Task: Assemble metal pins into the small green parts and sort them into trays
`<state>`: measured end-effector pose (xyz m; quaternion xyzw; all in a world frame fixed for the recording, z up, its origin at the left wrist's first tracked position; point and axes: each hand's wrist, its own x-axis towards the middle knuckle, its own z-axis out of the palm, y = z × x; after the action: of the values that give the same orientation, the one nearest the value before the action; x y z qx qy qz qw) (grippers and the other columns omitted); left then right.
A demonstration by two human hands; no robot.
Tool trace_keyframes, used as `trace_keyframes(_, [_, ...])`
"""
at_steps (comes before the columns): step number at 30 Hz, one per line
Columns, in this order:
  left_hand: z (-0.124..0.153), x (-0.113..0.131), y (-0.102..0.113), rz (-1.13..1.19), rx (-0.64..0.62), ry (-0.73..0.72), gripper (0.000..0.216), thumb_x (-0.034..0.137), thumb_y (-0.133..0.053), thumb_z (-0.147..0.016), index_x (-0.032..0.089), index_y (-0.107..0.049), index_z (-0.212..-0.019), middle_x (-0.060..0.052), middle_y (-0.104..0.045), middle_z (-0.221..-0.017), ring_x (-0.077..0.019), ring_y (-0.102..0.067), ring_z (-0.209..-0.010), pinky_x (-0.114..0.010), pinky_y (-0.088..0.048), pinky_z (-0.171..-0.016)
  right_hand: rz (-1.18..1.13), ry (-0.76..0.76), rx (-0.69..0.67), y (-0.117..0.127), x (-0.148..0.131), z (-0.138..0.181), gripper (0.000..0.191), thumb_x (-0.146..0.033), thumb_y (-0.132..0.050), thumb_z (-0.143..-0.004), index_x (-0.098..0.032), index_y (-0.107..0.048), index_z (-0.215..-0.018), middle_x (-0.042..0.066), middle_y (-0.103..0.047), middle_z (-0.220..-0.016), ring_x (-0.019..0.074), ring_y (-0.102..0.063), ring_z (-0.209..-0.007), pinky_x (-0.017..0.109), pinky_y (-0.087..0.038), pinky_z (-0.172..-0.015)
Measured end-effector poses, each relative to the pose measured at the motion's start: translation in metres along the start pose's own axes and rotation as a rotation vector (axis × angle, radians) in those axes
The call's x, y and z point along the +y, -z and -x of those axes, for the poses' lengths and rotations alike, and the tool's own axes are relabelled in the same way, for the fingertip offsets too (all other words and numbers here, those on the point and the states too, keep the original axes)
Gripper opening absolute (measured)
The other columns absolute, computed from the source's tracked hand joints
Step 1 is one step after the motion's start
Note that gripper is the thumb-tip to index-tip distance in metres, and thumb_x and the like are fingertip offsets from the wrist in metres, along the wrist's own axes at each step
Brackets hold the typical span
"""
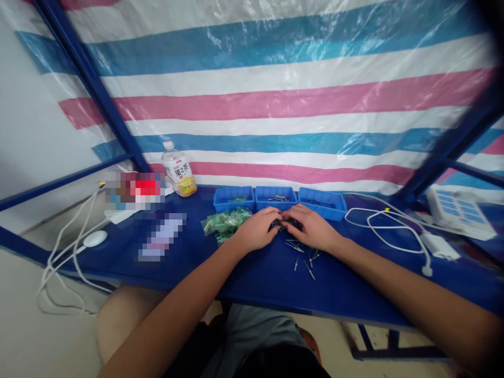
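before the boxy middle bin [263,203], left hand [259,229] and right hand [311,227] curl over dark pieces [292,223], cannot tell if pinching; crinkly plastic packets [228,220] lie left of the bin.

Location type: makeshift workshop. Indicators: bins [264,203] just beyond left hand [258,229] and right hand [311,227]; table [271,283] beneath both; metal frame [98,94] to either side; striped sheet [275,63] farther back.

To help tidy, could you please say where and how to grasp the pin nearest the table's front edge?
Probably pinch the slim pin mid-length, from above on the near side: it lies flat and apart, while other pins lie beyond.
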<state>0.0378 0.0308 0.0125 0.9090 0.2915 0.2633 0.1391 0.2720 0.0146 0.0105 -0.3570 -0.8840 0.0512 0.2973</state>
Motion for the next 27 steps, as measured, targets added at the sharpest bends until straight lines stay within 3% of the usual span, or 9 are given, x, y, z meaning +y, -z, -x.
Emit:
trace_keyframes(4, [0.001, 0.0, 0.001, 0.026, 0.113, 0.069, 0.03, 0.013, -0.05, -0.098, 0.02, -0.058, -0.126, -0.012, -0.062, -0.132, -0.0258, -0.061, -0.125, -0.044, -0.05, -0.112, 0.037, 0.076, -0.048, -0.003, 0.002, 0.001, 0.033, -0.027, -0.064, -0.099, -0.021, -0.067, -0.132, 0.014, -0.073, -0.121, 0.0309, -0.063, -0.114, 0.052, -0.052, -0.102])
trace_keyframes(10, [0.001, -0.003, -0.003, 0.03, 0.138, 0.084, 0.043, 0.012, -0.048, -0.099, 0.021, -0.052, -0.141, -0.013, -0.056, -0.145, -0.0266, -0.056, -0.136, -0.046, -0.046, -0.119, 0.054, 0.107, -0.067, -0.006, 0.008, 0.002, 0.021, -0.022, -0.062, -0.101, -0.025, -0.075, -0.117, 0.009, -0.077, -0.114, 0.0286, -0.066, -0.108, 0.05, -0.055, -0.096])
trace_keyframes(17, [-0.001, 0.0, -0.002, 0.016, 0.114, 0.08, 0.041, 0.017, -0.053, -0.099, 0.019, -0.056, -0.14, -0.013, -0.059, -0.143, -0.0275, -0.057, -0.135, -0.045, -0.046, -0.119, 0.05, 0.05, -0.049, -0.004, 0.005, 0.004, 0.016, -0.018, -0.061, -0.099, -0.023, -0.075, -0.107, 0.009, -0.075, -0.099, 0.0268, -0.066, -0.098, 0.044, -0.057, -0.086])
trace_keyframes(24, [-0.002, 0.004, -0.001, 0.002, 0.141, 0.069, 0.037, 0.021, -0.053, -0.101, 0.019, -0.061, -0.137, -0.012, -0.066, -0.136, -0.0278, -0.06, -0.131, -0.046, -0.047, -0.117, -0.005, 0.005, 0.053, -0.002, 0.0, 0.004, 0.024, -0.018, -0.058, -0.098, -0.024, -0.071, -0.118, 0.01, -0.072, -0.105, 0.0277, -0.066, -0.097, 0.046, -0.057, -0.089])
trace_keyframes(27, [-0.003, 0.007, 0.001, -0.004, 0.152, 0.094, 0.036, 0.025, -0.053, -0.102, 0.019, -0.064, -0.136, -0.011, -0.07, -0.135, -0.0285, -0.062, -0.129, -0.048, -0.048, -0.115, -0.086, -0.026, 0.127, 0.001, -0.003, 0.004, 0.02, -0.021, -0.058, -0.099, -0.024, -0.072, -0.113, 0.01, -0.07, -0.106, 0.0267, -0.068, -0.097, 0.045, -0.058, -0.089])
